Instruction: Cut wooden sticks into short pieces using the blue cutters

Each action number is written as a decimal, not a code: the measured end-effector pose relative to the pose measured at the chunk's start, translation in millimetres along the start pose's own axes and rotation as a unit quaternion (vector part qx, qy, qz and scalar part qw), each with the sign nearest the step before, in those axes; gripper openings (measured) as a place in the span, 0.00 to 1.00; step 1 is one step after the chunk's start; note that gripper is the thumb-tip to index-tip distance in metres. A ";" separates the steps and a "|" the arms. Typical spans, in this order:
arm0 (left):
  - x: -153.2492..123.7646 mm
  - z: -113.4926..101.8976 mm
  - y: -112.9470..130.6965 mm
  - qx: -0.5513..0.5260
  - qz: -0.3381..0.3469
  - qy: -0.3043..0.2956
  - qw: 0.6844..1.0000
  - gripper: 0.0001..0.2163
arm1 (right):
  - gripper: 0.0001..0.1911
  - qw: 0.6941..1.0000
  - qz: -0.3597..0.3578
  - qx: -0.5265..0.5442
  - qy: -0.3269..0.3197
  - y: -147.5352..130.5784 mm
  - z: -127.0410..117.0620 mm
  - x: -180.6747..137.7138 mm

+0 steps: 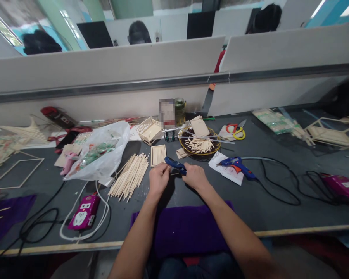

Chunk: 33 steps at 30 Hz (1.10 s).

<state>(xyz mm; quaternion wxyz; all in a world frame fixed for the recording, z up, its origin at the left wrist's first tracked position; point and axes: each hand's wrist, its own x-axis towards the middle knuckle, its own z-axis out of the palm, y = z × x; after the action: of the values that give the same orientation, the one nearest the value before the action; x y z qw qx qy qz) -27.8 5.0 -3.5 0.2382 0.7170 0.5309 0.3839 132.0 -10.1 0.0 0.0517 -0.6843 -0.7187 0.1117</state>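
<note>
My right hand (195, 176) is closed around a dark blue hand tool (176, 164) that looks like a cutter. The tool's rounded end reaches left, just above the fingers of my left hand (159, 178). My left hand is closed in a pinch on a thin wooden stick (173, 174), whose short end shows below the tool. The rest of the stick is hidden by the fingers. Left of my hands lies a pile of wooden sticks (129, 176). A small frame filled with sticks (158, 155) sits just beyond my left hand.
Behind my hands stands a wire basket (187, 152) of short sticks. A blue glue gun (240, 167) with its cord lies right, near scissors (237, 131). Leftward are a plastic bag (104, 151) and a purple power box (85, 212). Purple cloth (192, 228) lies before me.
</note>
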 end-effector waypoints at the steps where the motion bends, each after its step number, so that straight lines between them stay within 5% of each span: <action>1: 0.0 -0.1 0.3 -0.002 0.000 0.001 1.000 0.11 | 0.10 1.000 -0.001 0.000 0.002 0.3 0.2 0.1; 11: 1.8 -1.4 0.0 -0.020 -0.012 -0.001 1.000 0.12 | 0.10 1.000 -0.003 0.000 0.017 2.5 7.2 1.3; 16: 3.5 -1.5 -6.0 -0.098 -0.073 0.008 0.992 0.11 | 0.09 0.997 -0.001 0.020 0.078 9.4 7.0 -1.4; 22: 7.1 -2.9 -6.7 -0.278 -0.190 0.061 0.940 0.16 | 0.17 0.988 -0.017 -0.010 0.153 24.1 1.1 -2.6; 33: 10.6 -12.1 0.1 -0.416 -0.239 0.132 0.867 0.20 | 0.24 0.982 -0.011 0.055 0.181 30.1 -7.2 -9.6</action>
<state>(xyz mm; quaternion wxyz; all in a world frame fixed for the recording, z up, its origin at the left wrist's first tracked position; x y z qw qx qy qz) -35.9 14.2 6.9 0.5266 0.3449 0.5033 0.5920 163.5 -17.9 0.8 0.2199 -0.6817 -0.6974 0.0243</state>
